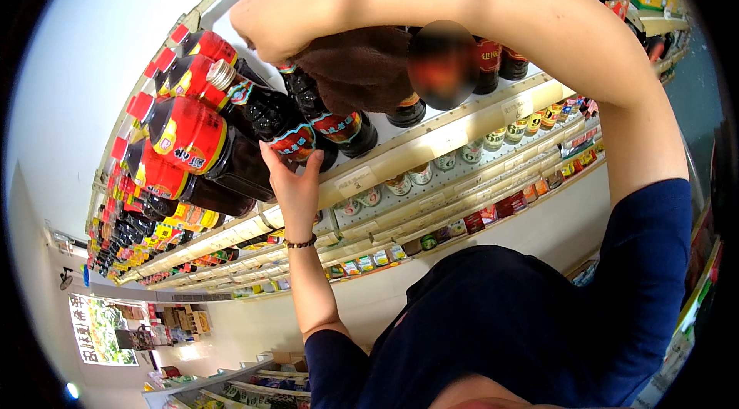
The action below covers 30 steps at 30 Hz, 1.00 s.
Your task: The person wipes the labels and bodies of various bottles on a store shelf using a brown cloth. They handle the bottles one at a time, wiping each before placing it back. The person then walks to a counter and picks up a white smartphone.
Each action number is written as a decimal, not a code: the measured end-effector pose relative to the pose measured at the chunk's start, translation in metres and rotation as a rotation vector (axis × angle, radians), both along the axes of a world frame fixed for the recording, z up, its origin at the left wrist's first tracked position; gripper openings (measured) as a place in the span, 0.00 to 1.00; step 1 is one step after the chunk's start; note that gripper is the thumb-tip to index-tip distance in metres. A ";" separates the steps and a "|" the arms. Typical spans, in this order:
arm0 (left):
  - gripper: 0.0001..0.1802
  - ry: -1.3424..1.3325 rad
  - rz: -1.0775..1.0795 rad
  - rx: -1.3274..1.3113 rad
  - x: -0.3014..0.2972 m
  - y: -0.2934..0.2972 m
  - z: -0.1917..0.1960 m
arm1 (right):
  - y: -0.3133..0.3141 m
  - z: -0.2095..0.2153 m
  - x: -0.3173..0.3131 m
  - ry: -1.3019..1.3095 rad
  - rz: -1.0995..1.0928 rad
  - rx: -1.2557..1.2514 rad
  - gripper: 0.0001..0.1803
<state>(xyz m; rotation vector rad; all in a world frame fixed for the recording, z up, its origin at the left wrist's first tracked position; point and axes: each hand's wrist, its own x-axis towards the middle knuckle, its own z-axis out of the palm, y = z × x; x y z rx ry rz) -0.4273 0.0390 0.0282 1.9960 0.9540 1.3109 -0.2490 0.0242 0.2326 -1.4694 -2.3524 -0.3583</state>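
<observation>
My left hand (294,184), with a dark bead bracelet at the wrist, grips the lower part of a dark glass bottle (271,118). This bottle has a silver cap and a red and blue label, and it leans left at the front of the upper shelf. My right arm reaches over the bottles, and the right hand (269,22) is bent down behind them. A dark brown cloth (358,66) hangs from that hand, whose fingers are mostly hidden. Under the cloth, a second dark bottle (342,128) of similar look stands beside the first.
Large red-capped, red-labelled bottles (188,136) crowd the shelf to the left. Tall dark bottles (514,63) stand to the right. A pale price-tag rail (431,143) edges the shelf. Lower shelves carry jars (471,151) and small packets (485,215).
</observation>
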 end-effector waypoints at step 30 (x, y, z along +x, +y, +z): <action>0.18 0.592 -0.088 0.632 0.021 0.055 0.220 | 0.006 0.000 0.006 -0.075 0.080 -0.072 0.15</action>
